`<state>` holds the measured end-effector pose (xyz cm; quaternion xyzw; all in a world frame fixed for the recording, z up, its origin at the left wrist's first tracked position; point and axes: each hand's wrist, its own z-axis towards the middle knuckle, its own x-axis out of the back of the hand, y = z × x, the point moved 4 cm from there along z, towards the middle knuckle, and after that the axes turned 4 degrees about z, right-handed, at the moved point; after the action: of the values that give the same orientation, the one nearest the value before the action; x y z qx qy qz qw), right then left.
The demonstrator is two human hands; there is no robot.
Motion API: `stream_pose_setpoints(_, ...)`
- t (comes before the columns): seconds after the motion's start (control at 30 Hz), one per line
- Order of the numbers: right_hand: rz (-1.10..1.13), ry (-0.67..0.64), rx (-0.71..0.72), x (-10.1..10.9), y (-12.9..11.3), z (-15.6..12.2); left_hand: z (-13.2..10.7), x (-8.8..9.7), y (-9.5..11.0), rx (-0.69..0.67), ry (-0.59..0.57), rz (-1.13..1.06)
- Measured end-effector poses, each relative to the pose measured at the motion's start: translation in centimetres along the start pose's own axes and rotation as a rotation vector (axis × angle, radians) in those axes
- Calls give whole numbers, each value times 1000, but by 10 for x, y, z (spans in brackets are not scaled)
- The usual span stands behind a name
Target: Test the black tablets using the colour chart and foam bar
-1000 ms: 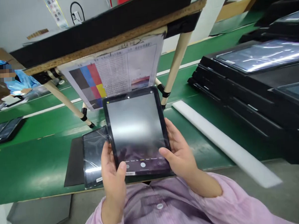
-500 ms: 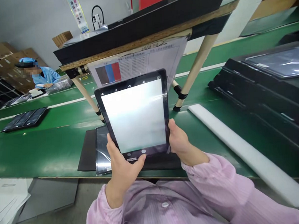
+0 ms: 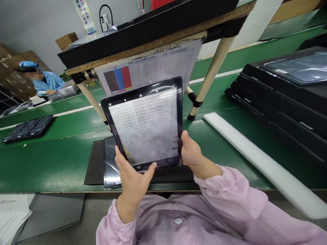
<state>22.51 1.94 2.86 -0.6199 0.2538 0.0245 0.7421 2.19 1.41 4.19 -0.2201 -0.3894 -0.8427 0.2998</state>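
Note:
Both hands hold up a black-framed tablet [image 3: 147, 127], its lit screen towards me with a camera view of blurred printed text. My left hand [image 3: 132, 183] grips the lower left edge, the thumb by the round button at the bottom of the screen. Around the lower right edge is closed my right hand [image 3: 191, 152]. Behind the tablet hangs a printed sheet [image 3: 154, 69] with grey, blue and red colour blocks, under a wooden shelf. Below on the bench, a second tablet-like panel [image 3: 110, 166] lies partly hidden on a black foam mat [image 3: 92, 165].
A shelf [image 3: 158, 34] on beige pipe legs stands over the green bench [image 3: 44, 163]. To the right lie a white foam strip [image 3: 262, 160] and stacked black trays [image 3: 284, 104]. Another black tray [image 3: 28, 129] is at left. A co-worker in blue [image 3: 46, 79] sits far left.
The tablet's screen went from bright blank white to a view of printed text. Both hands and the tablet have shifted very slightly to the left; the grip is the same.

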Motion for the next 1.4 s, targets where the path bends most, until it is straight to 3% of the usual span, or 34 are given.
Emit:
stream_pose_setpoints(0.3,-1,-10,49,3,3,1,-3,-3,-3,15,22,-32)
stream_pose_setpoints(0.4,-26,-41,64,2,5,0,-2,-2,-9,65,38,-199)
stream_pose_setpoints(0.47,-52,-84,77,-1,3,-2,2,0,-17,156,46,-492)
stream_pose_setpoints(0.6,-120,-182,129,-8,-15,-14,11,-4,-35,487,-36,-1079)
stream_pose_setpoints(0.7,-211,-250,240,-11,-42,-21,11,-9,-40,653,-70,-1182)
stream_pose_setpoints(0.83,-510,-339,472,-9,-77,-21,-1,-22,-36,757,-112,-1235)
stream_pose_setpoints(1.0,-722,-309,563,6,-89,-17,-17,-35,-27,812,-178,-1302)
stream_pose_setpoints(1.1,-759,-272,477,19,-81,-14,-23,-39,-22,873,-187,-1315)
stream_pose_setpoints(1.2,-679,-219,304,38,-57,-1,-26,-50,-13,987,-214,-1320)
stream_pose_setpoints(1.33,-688,2,96,74,-11,21,-27,-74,-5,1154,-262,-1238)
stream_pose_setpoints(1.4,-765,92,62,87,3,23,-28,-87,-6,1208,-289,-1190)
